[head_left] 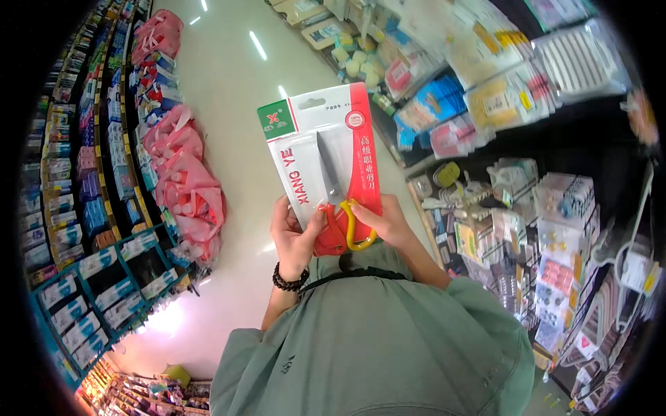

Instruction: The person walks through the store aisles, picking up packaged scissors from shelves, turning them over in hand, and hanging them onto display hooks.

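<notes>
A pair of scissors (330,166) with one red and one yellow handle loop lies in a flat blister pack (298,149). The pack's card is white, red and green, printed "XIANG YE". Held upright in front of my body, it faces me with the blade pointing away. My left hand (297,232), with a dark beaded bracelet on its wrist, is closed on the lower left edge, thumb on the front near the red loop. On the lower right edge, my right hand (385,222) grips with its thumb beside the yellow loop. The fingers behind the card are partly hidden.
Shelves of boxed goods (87,145) run along the left, with pink plastic bags (182,180) and a teal rack (114,277) before them. Hanging packaged wares (499,97) and clothes hangers (603,326) line the right. A pale glossy floor (229,132) lies between.
</notes>
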`<control>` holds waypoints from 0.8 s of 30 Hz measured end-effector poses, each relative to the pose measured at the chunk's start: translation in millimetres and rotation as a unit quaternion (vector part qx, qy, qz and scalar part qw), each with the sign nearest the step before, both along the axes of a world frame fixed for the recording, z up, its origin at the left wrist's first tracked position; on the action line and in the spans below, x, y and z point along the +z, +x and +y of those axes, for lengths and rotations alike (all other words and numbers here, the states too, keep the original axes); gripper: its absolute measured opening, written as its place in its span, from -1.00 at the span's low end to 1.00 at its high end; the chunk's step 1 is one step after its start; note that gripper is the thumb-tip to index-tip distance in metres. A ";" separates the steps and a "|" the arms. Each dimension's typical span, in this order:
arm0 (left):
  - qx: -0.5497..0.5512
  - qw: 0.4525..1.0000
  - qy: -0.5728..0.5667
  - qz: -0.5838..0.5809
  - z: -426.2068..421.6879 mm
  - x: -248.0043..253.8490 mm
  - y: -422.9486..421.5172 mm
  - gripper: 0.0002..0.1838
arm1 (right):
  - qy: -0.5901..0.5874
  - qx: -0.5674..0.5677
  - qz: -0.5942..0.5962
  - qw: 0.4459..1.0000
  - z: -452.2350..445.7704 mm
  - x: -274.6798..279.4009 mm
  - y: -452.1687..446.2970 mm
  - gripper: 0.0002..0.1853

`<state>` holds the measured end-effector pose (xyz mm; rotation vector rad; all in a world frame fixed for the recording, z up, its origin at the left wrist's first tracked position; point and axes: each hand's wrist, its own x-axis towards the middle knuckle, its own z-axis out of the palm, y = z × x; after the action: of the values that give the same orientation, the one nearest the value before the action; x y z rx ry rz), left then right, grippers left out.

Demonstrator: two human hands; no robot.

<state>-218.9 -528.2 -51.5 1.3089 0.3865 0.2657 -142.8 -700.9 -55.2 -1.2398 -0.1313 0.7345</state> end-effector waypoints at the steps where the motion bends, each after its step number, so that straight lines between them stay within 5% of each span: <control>1: -0.009 1.000 -0.020 0.002 12.6 -3.1 18.8 -0.52 | 0.000 0.006 -0.003 1.000 12.1 -0.3 19.9 -0.78; 24: 0.178 0.974 -0.133 0.050 261.1 -17.3 270.3 -0.64 | -0.055 0.136 0.143 0.979 295.4 -11.8 304.6 -0.69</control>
<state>51.3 -267.1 -68.8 0.9865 0.7205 0.4327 161.8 -405.5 -67.0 -1.2201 -0.0224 1.1629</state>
